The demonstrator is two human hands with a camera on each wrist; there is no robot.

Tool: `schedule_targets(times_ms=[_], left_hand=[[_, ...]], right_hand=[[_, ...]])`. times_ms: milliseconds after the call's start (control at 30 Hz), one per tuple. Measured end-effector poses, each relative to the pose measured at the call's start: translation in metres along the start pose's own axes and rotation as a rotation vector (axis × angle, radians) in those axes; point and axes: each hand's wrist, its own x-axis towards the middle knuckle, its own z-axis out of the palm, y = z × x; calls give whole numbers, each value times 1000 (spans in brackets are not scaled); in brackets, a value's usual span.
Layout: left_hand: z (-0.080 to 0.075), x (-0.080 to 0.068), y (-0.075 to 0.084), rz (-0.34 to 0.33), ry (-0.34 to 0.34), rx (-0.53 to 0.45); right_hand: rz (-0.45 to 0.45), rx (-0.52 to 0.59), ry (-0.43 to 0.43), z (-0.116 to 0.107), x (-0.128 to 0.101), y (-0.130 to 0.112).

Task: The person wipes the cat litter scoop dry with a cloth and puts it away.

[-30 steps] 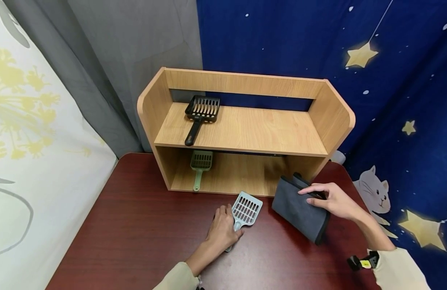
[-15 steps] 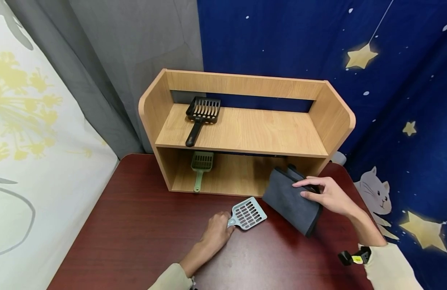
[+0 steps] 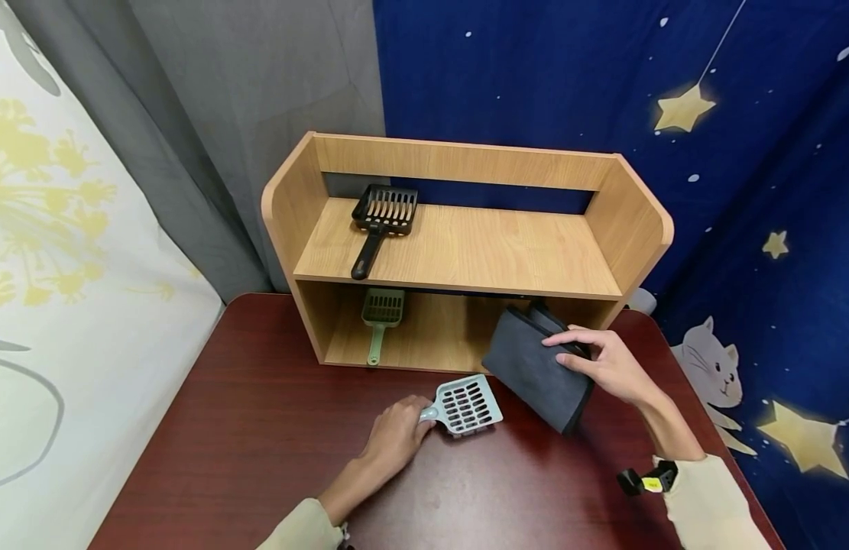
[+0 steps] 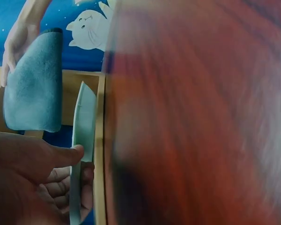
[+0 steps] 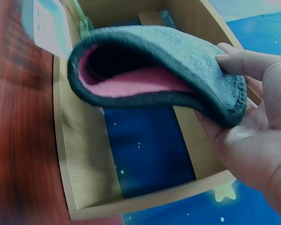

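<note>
My left hand [image 3: 395, 437] grips the handle of a pale blue slotted scoop [image 3: 465, 405], held just over the red-brown table [image 3: 259, 458]; the left wrist view shows that scoop [image 4: 82, 136] edge-on between thumb and fingers [image 4: 61, 180]. My right hand [image 3: 603, 365] holds a folded dark grey cloth [image 3: 537, 365] at the right end of the wooden shelf unit's [image 3: 286, 198] lower opening. In the right wrist view the cloth [image 5: 178, 47] shows a pink inner side, with my fingers [image 5: 253, 65] curled over its edge.
A black slotted scoop [image 3: 379, 221] lies on the upper shelf at the left. A green scoop [image 3: 379, 317] lies on the lower shelf below it. Grey curtain and a blue star-patterned backdrop stand behind the shelf unit.
My right hand has carried the cloth left and back toward the lower shelf opening. My left hand has closed on the scoop's handle, turned it sideways and drawn it slightly left.
</note>
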Motion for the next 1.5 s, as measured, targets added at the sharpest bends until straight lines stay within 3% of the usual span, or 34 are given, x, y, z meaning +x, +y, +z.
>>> schedule_targets(times_ms=[467, 900, 1100, 1267, 1500], left_hand=[[-52, 18, -18, 168, -73, 3], [-69, 26, -10, 421, -168, -76], [-71, 28, -7, 411, -191, -95], [-70, 28, -4, 391, -169, -100], [-67, 26, -3, 346, -138, -115]], right_hand=[[-109, 101, -18, 25, 33, 10], [-174, 103, -135, 55, 45, 8], [-184, 123, -186, 68, 47, 0], [-212, 179, -205, 78, 50, -5], [-206, 152, -202, 84, 51, -10]])
